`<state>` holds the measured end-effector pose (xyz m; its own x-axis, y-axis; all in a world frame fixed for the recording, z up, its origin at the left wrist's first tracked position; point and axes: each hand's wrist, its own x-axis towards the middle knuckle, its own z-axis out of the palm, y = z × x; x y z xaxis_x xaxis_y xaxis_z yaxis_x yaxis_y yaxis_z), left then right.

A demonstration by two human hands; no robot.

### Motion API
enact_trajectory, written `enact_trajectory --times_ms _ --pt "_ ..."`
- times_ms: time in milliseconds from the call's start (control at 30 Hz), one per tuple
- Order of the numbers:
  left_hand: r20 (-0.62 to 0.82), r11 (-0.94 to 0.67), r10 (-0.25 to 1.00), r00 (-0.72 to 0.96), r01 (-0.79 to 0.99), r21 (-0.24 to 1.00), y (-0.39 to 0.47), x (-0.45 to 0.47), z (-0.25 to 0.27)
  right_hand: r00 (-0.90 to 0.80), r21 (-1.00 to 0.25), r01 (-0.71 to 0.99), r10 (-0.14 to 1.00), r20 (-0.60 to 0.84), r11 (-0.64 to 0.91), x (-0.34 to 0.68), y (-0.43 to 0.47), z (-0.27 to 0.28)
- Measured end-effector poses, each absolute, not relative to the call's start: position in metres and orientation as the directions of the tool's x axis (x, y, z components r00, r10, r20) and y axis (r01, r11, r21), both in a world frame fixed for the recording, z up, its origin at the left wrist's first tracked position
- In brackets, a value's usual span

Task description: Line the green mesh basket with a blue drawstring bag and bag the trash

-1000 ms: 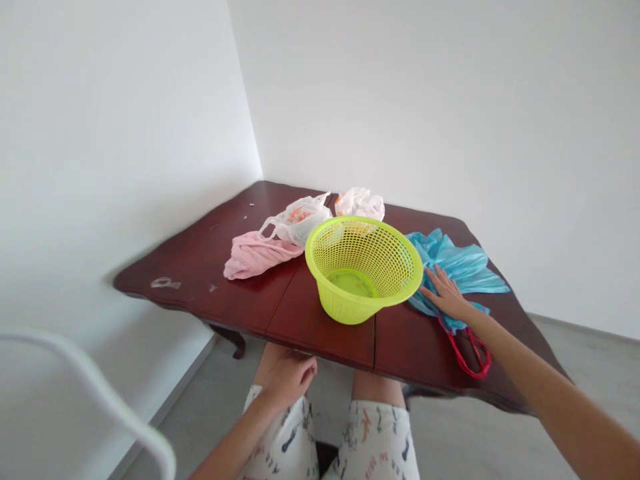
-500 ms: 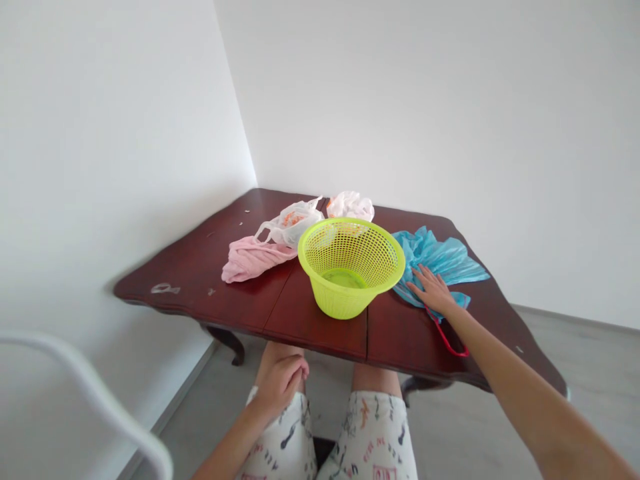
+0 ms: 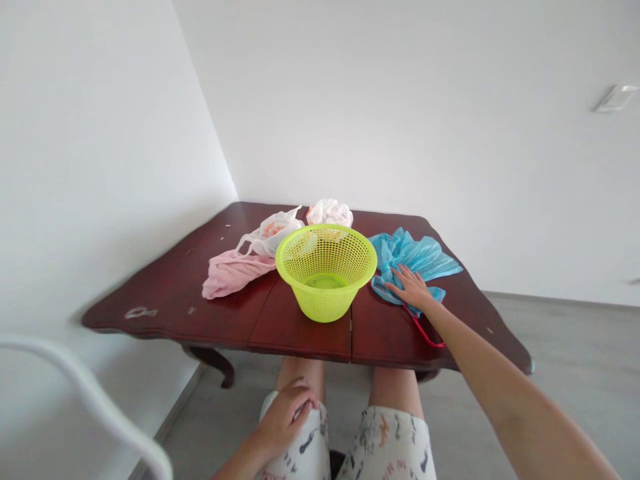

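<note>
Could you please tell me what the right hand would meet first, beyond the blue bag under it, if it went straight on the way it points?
Past the blue bag, the right hand would probably meet the right side of the yellow-green basket, though depth is hard to judge here.

pass: over basket (image 3: 324, 308) | block: pink cloth (image 3: 233, 274) left, blue bag (image 3: 425, 258) right | behind basket: perhaps tight

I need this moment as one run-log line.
right hand: flat on blue bag | left hand: on left leg | green basket: upright, beside bag | pink cloth: left of basket
</note>
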<state>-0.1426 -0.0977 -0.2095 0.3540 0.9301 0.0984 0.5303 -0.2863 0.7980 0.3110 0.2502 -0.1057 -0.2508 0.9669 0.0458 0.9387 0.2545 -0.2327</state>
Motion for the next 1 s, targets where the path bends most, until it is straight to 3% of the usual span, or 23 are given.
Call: enact_trajectory --times_ms 467,600,733,867,1000 --pt "0.017 -0.289 0.893 0.45 0.542 0.789 -0.128 -0.113 -0.206 -0.243 -0.235 0.94 0.969 0.051 0.248 0.31 0.25 -0.104" --pt "0.091 -0.362 0.89 0.446 0.572 0.736 -0.124 -0.137 -0.187 -0.239 -0.236 0.94 0.969 0.055 0.246 0.31 0.25 -0.105" --pt "0.295 -0.419 0.908 0.297 0.616 0.668 -0.1 -0.181 -0.153 -0.232 -0.248 0.938 0.97 0.066 0.241 0.31 0.249 -0.106" --pt "0.497 -0.391 0.867 0.011 0.632 0.669 -0.051 -0.212 -0.114 -0.228 -0.272 0.932 0.971 0.073 0.239 0.31 0.248 -0.108" --pt "0.424 -0.269 0.894 -0.144 0.584 0.766 0.008 -0.217 -0.092 -0.209 -0.303 0.926 0.974 0.092 0.227 0.31 0.247 -0.112"
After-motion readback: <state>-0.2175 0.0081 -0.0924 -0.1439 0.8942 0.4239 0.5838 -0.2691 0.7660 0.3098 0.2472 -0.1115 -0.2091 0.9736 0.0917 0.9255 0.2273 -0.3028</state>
